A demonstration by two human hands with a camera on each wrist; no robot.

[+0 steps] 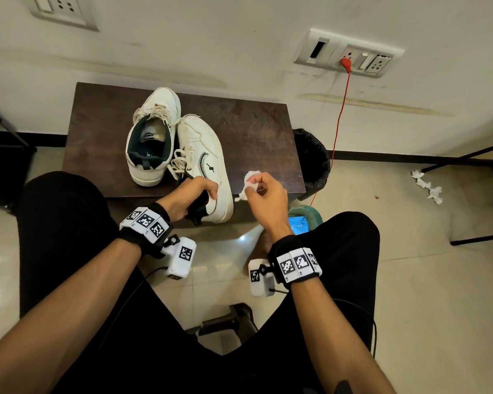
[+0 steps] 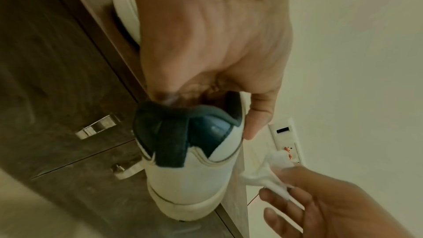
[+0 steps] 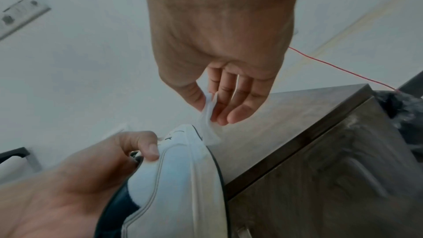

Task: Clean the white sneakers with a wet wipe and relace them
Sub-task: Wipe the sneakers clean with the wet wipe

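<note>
Two white sneakers with dark green collars lie on a small dark wooden cabinet (image 1: 254, 129). The far sneaker (image 1: 151, 137) stands upright, its laces loose. The near sneaker (image 1: 208, 163) leans on its side, heel (image 2: 190, 178) past the cabinet's front edge. My left hand (image 1: 197, 194) grips it at the collar, thumb (image 2: 258, 120) on the outer side, fingers inside. To its right, my right hand (image 1: 264, 191) pinches a crumpled white wet wipe (image 1: 249, 182) between thumb and fingers, a little off the sneaker's side (image 3: 183, 169). In the right wrist view the wipe (image 3: 209, 120) hangs just above the sneaker.
A black-lined bin (image 1: 313, 160) stands right of the cabinet. A blue wipes pack (image 1: 299, 224) sits in a green basket near my right knee. Crumpled tissues (image 1: 429, 189) lie on the floor at right. A red cable (image 1: 339, 123) runs down from the wall socket.
</note>
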